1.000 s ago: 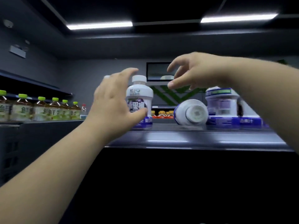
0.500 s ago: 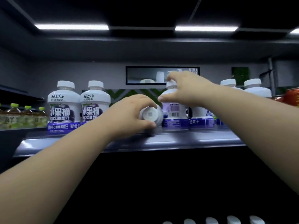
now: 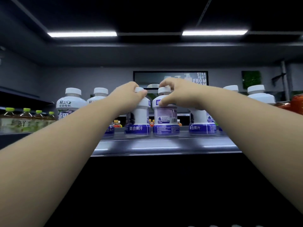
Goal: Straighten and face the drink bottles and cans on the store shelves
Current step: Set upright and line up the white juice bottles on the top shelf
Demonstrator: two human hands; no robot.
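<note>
On the shelf [image 3: 164, 145], the fallen bottle [image 3: 139, 115] now stands, left hand [image 3: 129, 95] gripping its cap [image 3: 139, 89]. The right hand [image 3: 177, 94] pinches the backward-facing neighbour [image 3: 165, 118], which needs turning.

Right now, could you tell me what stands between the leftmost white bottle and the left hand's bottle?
One more white bottle, partly hidden by the left forearm; head view.

We see smooth white plastic bottles [image 3: 165, 118] with glossy printed labels on a shiny, metal-looking shelf [image 3: 164, 145].
</note>
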